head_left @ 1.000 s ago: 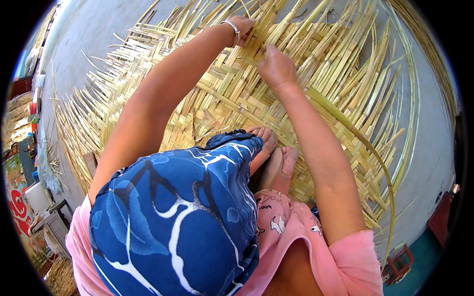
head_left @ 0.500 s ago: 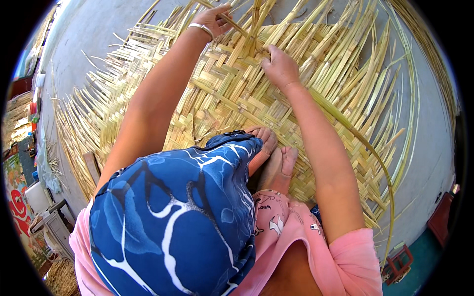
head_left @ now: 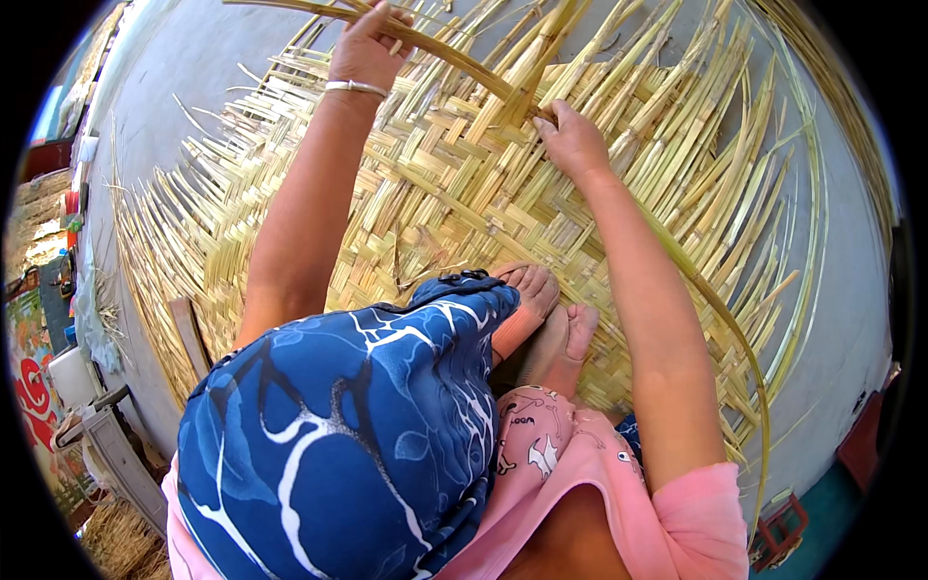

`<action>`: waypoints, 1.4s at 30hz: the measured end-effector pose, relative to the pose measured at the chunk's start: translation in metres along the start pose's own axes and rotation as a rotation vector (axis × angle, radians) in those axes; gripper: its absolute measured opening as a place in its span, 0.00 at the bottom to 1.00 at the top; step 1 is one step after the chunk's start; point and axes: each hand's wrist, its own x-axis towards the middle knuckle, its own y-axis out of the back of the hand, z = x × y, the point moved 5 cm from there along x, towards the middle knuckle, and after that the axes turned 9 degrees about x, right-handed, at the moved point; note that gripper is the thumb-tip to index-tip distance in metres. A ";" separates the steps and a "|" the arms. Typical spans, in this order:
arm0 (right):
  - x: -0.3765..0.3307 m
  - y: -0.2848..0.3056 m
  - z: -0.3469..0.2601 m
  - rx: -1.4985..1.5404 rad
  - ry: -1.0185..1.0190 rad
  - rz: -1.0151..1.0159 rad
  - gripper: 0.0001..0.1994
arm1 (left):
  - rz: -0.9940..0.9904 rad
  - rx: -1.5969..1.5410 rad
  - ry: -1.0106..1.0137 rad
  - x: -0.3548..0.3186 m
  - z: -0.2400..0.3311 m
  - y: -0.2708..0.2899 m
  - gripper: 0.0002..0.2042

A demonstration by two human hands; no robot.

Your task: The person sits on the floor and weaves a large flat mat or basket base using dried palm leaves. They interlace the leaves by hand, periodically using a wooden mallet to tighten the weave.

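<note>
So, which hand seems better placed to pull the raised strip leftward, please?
Probably the left hand: it grips the strip out to the left, while the right hand is over the woven mat.

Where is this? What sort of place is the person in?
Maybe a yard or simple home workshop, though I can't be sure: a big woven mat with loose ends lies on a grey floor, and dry straw is heaped nearby.

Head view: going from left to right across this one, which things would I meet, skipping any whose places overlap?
Pale plastic sheet → wooden board → left hand → right hand → red frame → dark red panel.
</note>
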 end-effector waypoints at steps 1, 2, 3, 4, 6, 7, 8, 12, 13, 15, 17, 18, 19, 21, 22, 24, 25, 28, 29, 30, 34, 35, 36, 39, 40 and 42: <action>0.002 -0.001 0.000 -0.019 0.002 -0.003 0.14 | 0.014 -0.057 -0.004 0.008 0.012 0.006 0.13; 0.002 -0.001 0.002 0.023 -0.040 -0.027 0.14 | 0.002 -0.009 -0.109 0.012 0.018 0.002 0.12; 0.002 -0.001 -0.001 -0.009 -0.040 -0.024 0.14 | -0.045 0.050 -0.092 0.012 0.021 0.001 0.11; 0.002 0.001 -0.005 -0.039 -0.041 -0.021 0.14 | -0.091 0.110 -0.073 0.011 0.022 0.000 0.11; 0.000 0.003 -0.008 -0.097 -0.037 -0.012 0.14 | -0.186 0.200 -0.005 0.004 0.011 -0.007 0.12; 0.000 0.003 -0.011 -0.118 -0.019 -0.021 0.14 | -0.145 0.203 0.077 0.005 -0.001 0.002 0.11; 0.000 0.001 -0.014 -0.141 0.001 -0.031 0.14 | -0.102 0.203 0.158 0.006 -0.015 0.014 0.11; 0.003 -0.002 -0.014 -0.224 0.021 -0.059 0.14 | -0.003 0.184 0.293 -0.001 -0.056 0.042 0.09; 0.003 -0.003 -0.013 -0.234 0.024 -0.056 0.14 | 0.018 0.183 0.293 -0.001 -0.062 0.046 0.09; 0.001 -0.004 -0.015 -0.258 0.070 -0.017 0.13 | 0.036 0.293 0.211 0.004 -0.063 0.050 0.08; -0.003 -0.008 -0.014 -0.317 0.173 0.058 0.13 | 0.075 0.369 0.154 0.005 -0.062 0.050 0.07; -0.007 -0.010 -0.013 -0.314 0.190 0.111 0.12 | 0.104 0.391 0.140 0.005 -0.060 0.045 0.08; -0.013 -0.012 -0.014 -0.311 0.207 0.165 0.12 | 0.133 0.413 0.126 0.004 -0.060 0.042 0.08; -0.020 -0.016 -0.015 -0.306 0.237 0.241 0.12 | 0.140 0.479 0.103 0.007 -0.060 0.044 0.09; -0.022 -0.018 -0.014 -0.306 0.246 0.262 0.12 | 0.151 0.499 0.097 0.008 -0.062 0.046 0.10; -0.024 -0.022 -0.013 -0.361 0.247 0.257 0.13 | 0.226 0.496 0.118 0.003 -0.063 0.042 0.12; -0.025 -0.026 -0.015 -0.412 0.240 0.226 0.14 | 0.232 0.487 0.127 0.001 -0.064 0.044 0.12; -0.035 -0.033 -0.019 -0.525 0.288 0.185 0.16 | 0.236 0.477 0.123 0.001 -0.067 0.055 0.13; -0.039 -0.035 -0.022 -0.553 0.314 0.180 0.16 | 0.242 0.491 0.127 0.001 -0.069 0.056 0.13; -0.040 -0.035 -0.023 -0.580 0.311 0.175 0.16 | 0.249 0.505 0.131 0.001 -0.070 0.057 0.13; -0.041 -0.036 -0.026 -0.680 0.370 0.145 0.15 | 0.268 0.494 0.173 0.004 -0.074 0.062 0.13; -0.039 -0.038 -0.028 -0.695 0.405 0.130 0.14 | 0.261 0.421 0.200 0.004 -0.073 0.063 0.12; -0.036 -0.037 -0.028 -0.735 0.424 0.083 0.12 | 0.253 0.347 0.225 0.005 -0.073 0.063 0.12; -0.021 -0.026 -0.047 -0.784 0.462 -0.038 0.06 | 0.235 0.189 0.252 0.005 -0.063 0.066 0.09; -0.014 -0.022 -0.059 -0.759 0.461 -0.059 0.05 | 0.203 0.143 0.264 0.006 -0.060 0.070 0.09; -0.005 -0.018 -0.076 -0.598 0.469 0.020 0.07 | 0.137 0.102 0.291 0.004 -0.058 0.076 0.09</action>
